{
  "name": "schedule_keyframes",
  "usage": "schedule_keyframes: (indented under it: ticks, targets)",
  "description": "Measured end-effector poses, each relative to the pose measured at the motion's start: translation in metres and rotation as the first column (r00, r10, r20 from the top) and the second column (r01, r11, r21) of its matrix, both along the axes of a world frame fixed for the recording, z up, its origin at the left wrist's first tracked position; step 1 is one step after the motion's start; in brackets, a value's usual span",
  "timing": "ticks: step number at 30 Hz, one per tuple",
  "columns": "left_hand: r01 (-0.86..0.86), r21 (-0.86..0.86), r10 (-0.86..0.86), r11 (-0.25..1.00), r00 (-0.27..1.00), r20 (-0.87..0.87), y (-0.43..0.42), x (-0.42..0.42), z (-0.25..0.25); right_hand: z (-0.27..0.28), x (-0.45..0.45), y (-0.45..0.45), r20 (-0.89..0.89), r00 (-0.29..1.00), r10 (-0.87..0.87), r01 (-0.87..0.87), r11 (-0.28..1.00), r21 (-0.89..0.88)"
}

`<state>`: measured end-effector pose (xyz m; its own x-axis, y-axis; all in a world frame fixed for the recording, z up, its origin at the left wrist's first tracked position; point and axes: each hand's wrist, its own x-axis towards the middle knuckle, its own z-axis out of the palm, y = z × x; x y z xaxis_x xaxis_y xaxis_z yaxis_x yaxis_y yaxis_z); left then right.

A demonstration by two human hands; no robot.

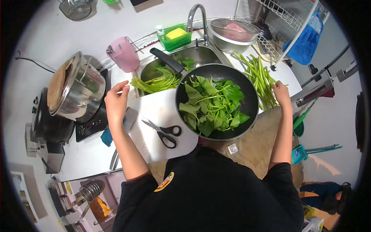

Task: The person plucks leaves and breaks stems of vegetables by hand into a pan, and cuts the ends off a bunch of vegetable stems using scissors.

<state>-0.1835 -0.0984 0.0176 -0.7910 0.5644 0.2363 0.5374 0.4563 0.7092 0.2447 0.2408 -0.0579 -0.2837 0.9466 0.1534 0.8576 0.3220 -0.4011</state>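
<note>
My left hand (117, 101) is raised left of the sink, its fingers curled into a pinch; whatever they may hold is too small to make out. My right hand (282, 92) pinches the ends of green stems (259, 75) lying on the counter's right side. Between my hands, a black pan (251, 112) holds leafy greens (216, 102). Its handle reaches over the sink. More greens (160, 83) lie in the sink (212, 58). Open black-handled scissors (164, 131) rest on a white cutting board (154, 149), partly overlapped by the pan.
A metal pot (87, 92) stands on the induction cooker (91, 129) at left. Behind the sink are a pink pitcher (125, 56), a green caddy (170, 44) with a yellow sponge, and the faucet (205, 27). A strainer over a bowl (232, 46) sits back right, near a wire rack (288, 17).
</note>
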Motion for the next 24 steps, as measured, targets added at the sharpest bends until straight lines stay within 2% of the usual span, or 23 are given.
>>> schedule_keyframes:
  ticks: [2, 4, 6, 8, 9, 12, 14, 16, 20, 23, 24]
  targets:
    - [-0.047, -0.010, 0.047, 0.999, 0.999, -0.024, -0.003, -0.016, -0.013, -0.002, 0.006, 0.007, -0.024, 0.999, -0.036, 0.038, 0.997, 0.070]
    - [-0.078, 0.011, 0.079, 0.997, 0.996, -0.033, 0.006, -0.032, -0.035, -0.007, 0.009, 0.015, -0.018, 0.998, -0.055, 0.056, 0.996, 0.064]
    - [-0.109, -0.028, 0.111, 0.994, 0.990, 0.090, 0.022, -0.038, -0.055, -0.006, 0.010, 0.015, -0.029, 0.997, -0.070, 0.071, 0.997, 0.036]
    - [-0.219, -0.209, 0.198, 0.953, 0.974, -0.113, 0.047, -0.038, -0.077, -0.021, 0.015, 0.025, -0.075, 0.996, -0.044, 0.043, 0.999, -0.016]
    - [-0.246, -0.276, 0.220, 0.929, 0.968, -0.121, 0.055, -0.037, -0.083, -0.020, 0.015, 0.021, -0.090, 0.995, -0.051, 0.047, 0.998, -0.041]
    - [-0.348, -0.298, 0.313, 0.889, 0.936, -0.158, 0.069, -0.036, -0.101, -0.018, 0.014, 0.015, -0.158, 0.986, -0.058, 0.053, 0.998, -0.032]
    - [-0.351, -0.245, 0.324, 0.903, 0.935, -0.146, 0.070, -0.047, -0.115, -0.018, 0.017, 0.007, -0.195, 0.979, -0.066, 0.065, 0.998, -0.008]
    - [-0.359, -0.189, 0.341, 0.914, 0.932, -0.122, 0.071, -0.048, -0.105, -0.011, 0.020, 0.001, -0.225, 0.971, -0.085, 0.092, 0.996, 0.020]
    - [-0.345, 0.054, 0.349, 0.937, 0.916, -0.200, 0.069, -0.037, -0.061, -0.005, 0.025, -0.012, -0.287, 0.952, -0.107, 0.135, 0.988, 0.078]
    - [-0.213, 0.311, 0.295, 0.926, 0.924, -0.245, 0.071, -0.020, -0.025, 0.002, 0.018, -0.019, -0.344, 0.937, -0.053, 0.106, 0.985, 0.137]
    - [-0.179, 0.433, 0.325, 0.884, 0.900, -0.291, 0.071, -0.017, -0.015, 0.010, 0.010, -0.026, -0.365, 0.930, -0.034, 0.093, 0.985, 0.143]
